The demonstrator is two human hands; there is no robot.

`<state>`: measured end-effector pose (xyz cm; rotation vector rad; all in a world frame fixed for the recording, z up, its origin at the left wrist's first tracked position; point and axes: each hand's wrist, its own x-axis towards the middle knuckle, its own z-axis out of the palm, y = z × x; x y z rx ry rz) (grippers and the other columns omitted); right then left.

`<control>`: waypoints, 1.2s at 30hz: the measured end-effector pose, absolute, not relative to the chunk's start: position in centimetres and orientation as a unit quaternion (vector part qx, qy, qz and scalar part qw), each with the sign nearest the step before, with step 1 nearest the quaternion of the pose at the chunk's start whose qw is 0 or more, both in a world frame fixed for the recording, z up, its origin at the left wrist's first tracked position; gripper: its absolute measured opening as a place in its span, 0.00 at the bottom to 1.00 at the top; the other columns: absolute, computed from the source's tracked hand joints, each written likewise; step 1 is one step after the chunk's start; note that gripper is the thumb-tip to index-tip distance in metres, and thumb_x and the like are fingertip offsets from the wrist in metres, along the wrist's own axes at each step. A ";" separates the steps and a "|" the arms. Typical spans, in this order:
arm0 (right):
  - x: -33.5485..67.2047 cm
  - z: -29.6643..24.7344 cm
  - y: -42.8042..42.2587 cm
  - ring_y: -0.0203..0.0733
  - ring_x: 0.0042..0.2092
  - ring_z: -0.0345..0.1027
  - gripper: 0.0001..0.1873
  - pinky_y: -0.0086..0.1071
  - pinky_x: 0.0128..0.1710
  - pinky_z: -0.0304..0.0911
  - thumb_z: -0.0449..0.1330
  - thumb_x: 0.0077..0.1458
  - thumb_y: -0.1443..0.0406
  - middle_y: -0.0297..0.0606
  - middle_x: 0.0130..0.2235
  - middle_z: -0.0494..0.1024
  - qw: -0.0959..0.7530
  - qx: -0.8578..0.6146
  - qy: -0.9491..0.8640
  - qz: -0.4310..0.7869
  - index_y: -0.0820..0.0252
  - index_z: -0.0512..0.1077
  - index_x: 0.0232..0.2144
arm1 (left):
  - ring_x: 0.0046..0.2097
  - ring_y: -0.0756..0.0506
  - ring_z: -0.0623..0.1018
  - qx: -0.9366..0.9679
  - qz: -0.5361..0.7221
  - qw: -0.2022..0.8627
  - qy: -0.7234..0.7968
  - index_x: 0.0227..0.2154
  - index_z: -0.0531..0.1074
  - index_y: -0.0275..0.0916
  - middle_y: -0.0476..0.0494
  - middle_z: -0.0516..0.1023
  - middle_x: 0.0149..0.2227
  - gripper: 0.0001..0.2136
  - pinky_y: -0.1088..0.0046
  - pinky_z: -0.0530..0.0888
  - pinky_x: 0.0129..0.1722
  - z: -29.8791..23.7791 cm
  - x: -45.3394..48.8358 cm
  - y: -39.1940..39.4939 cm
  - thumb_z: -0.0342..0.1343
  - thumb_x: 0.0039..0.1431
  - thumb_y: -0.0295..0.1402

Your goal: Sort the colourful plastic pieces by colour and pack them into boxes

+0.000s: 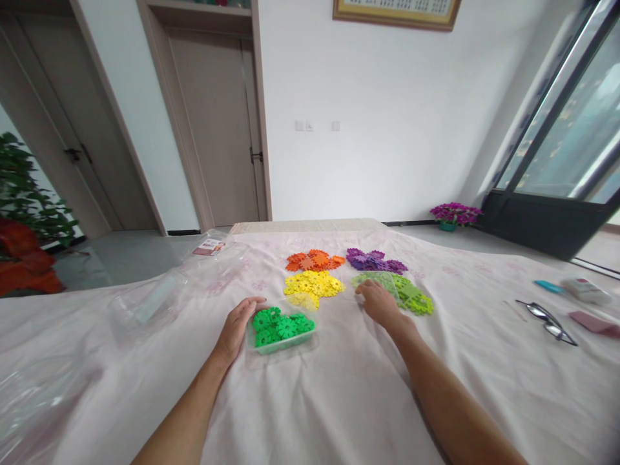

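Observation:
A clear plastic box [285, 347] of green snowflake-shaped building discs [287, 326] stands on the cloth in front of me. My left hand [238, 324] grips its left side, with fingers over the far corner. Further right, my right hand [378, 302] has its fingers curled at the near edge of a clear flat plastic lid [387, 283]. That lid overlaps a heap of light green discs [414, 297]. Yellow discs [314, 284] lie heaped between the hands, just beyond the box. Behind them are an orange heap [314, 260] and a purple heap [372, 260].
Clear plastic packaging [150, 300] lies at the left on the pale bedcloth [339, 400], with more at the near left edge. Glasses [547, 321], a white packet [586, 290], a blue item [549, 286] and a pink case [595, 323] are at the right.

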<state>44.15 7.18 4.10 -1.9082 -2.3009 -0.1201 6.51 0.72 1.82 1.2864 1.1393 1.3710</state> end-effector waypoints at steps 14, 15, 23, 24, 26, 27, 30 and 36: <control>43.4 2.6 5.9 0.46 0.49 0.63 0.23 0.34 0.53 0.53 0.47 0.57 0.76 0.45 0.46 0.73 0.125 -0.600 -0.787 -0.071 0.60 0.71 0.51 | 0.43 0.41 0.79 0.524 0.550 0.457 0.463 0.45 0.74 0.37 0.41 0.82 0.41 0.22 0.66 0.71 0.46 1.5 6.4 0.6 0.57 0.55 0.49; 43.0 2.5 5.8 0.45 0.50 0.62 0.24 0.34 0.53 0.53 0.47 0.57 0.76 0.45 0.46 0.73 0.131 -0.594 -0.791 -0.066 0.60 0.70 0.52 | 0.43 0.41 0.79 0.523 0.550 0.457 0.464 0.45 0.74 0.37 0.41 0.82 0.41 0.22 0.66 0.72 0.46 1.5 6.4 0.6 0.57 0.55 0.49; 40.6 2.4 5.5 0.45 0.49 0.63 0.28 0.33 0.52 0.56 0.47 0.55 0.77 0.46 0.48 0.73 0.172 -0.580 -0.795 -0.053 0.61 0.67 0.56 | 0.44 0.41 0.79 0.523 0.551 0.456 0.463 0.45 0.74 0.37 0.40 0.82 0.42 0.22 0.66 0.72 0.47 1.3 6.3 0.6 0.57 0.55 0.49; 40.8 2.3 5.6 0.47 0.52 0.63 0.29 0.35 0.54 0.55 0.49 0.55 0.76 0.47 0.51 0.72 0.163 -0.592 -0.787 -0.064 0.61 0.66 0.58 | 0.44 0.41 0.79 0.523 0.551 0.457 0.463 0.45 0.74 0.37 0.41 0.82 0.41 0.22 0.66 0.72 0.46 1.4 6.3 0.6 0.57 0.55 0.49; 41.4 1.9 5.8 0.51 0.57 0.59 0.30 0.39 0.57 0.53 0.51 0.55 0.74 0.48 0.58 0.68 0.137 -0.614 -0.773 -0.082 0.61 0.63 0.60 | 0.43 0.42 0.79 0.522 0.550 0.459 0.463 0.45 0.74 0.38 0.41 0.82 0.41 0.22 0.67 0.72 0.46 1.5 6.3 0.5 0.57 0.55 0.49; 41.7 1.7 5.9 0.52 0.59 0.57 0.29 0.41 0.58 0.52 0.51 0.57 0.72 0.49 0.60 0.65 0.121 -0.620 -0.770 -0.086 0.61 0.62 0.61 | 0.42 0.42 0.79 0.522 0.550 0.459 0.462 0.44 0.74 0.37 0.41 0.82 0.41 0.21 0.67 0.72 0.45 1.6 6.3 0.5 0.57 0.55 0.49; 42.4 1.5 6.3 0.52 0.61 0.57 0.26 0.42 0.59 0.52 0.47 0.62 0.70 0.50 0.62 0.64 0.083 -0.620 -0.776 -0.080 0.62 0.61 0.62 | 0.42 0.42 0.79 0.524 0.550 0.459 0.461 0.44 0.74 0.37 0.41 0.82 0.41 0.21 0.67 0.72 0.45 1.6 6.3 0.5 0.57 0.55 0.48; 42.1 2.0 6.0 0.49 0.58 0.63 0.28 0.39 0.57 0.55 0.47 0.59 0.75 0.49 0.57 0.71 0.082 -0.598 -0.795 -0.067 0.61 0.62 0.61 | 0.42 0.42 0.79 0.526 0.547 0.460 0.461 0.45 0.74 0.37 0.41 0.82 0.40 0.21 0.67 0.72 0.44 1.3 6.2 0.7 0.56 0.56 0.48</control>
